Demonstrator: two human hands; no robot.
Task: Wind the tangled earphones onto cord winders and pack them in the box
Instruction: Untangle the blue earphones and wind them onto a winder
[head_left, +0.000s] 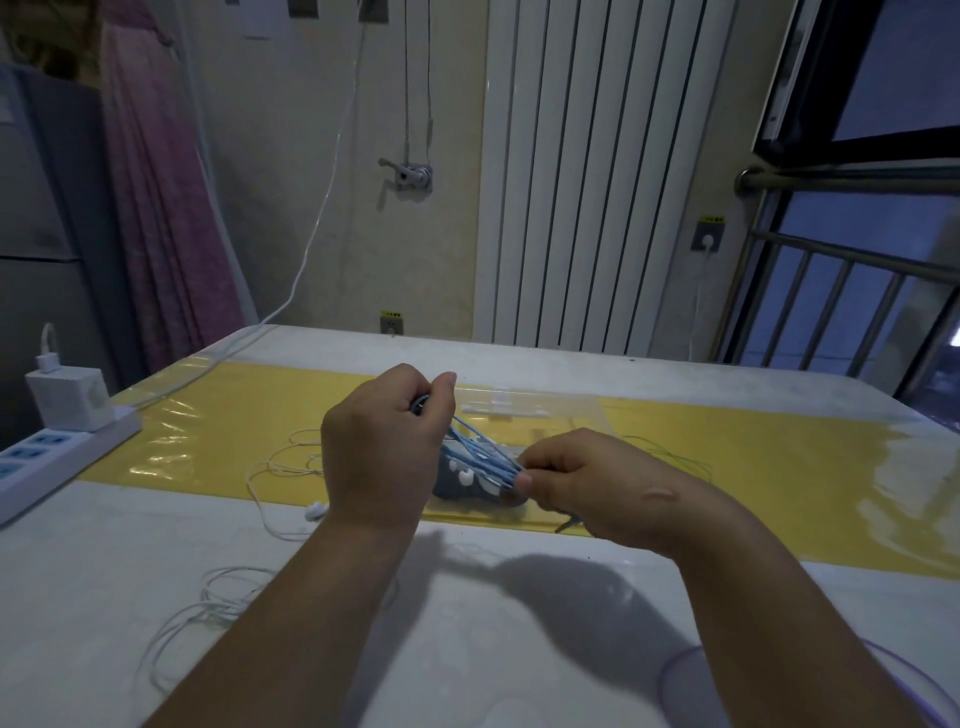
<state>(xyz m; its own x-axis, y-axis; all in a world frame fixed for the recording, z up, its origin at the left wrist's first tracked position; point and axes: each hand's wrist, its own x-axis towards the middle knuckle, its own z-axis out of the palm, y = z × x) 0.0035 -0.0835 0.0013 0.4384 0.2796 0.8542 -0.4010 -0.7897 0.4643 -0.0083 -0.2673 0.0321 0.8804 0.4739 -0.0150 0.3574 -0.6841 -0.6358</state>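
The table (519, 613) carries a yellow mat (218, 431) across its middle and a power strip (57, 452) at its left edge. Over the mat's centre, the left hand (384, 441) pinches one end of the blue earphone cord (480, 454) with curled fingers, and the right hand (587, 483) clamps the gathered loops between thumb and fingertips. A grey winder (452, 483), probably, lies beneath. White earphones (291, 467) lie tangled toward the left edge. The cord looks light, limp and slippery; best held at the loops, not the fragile buds.
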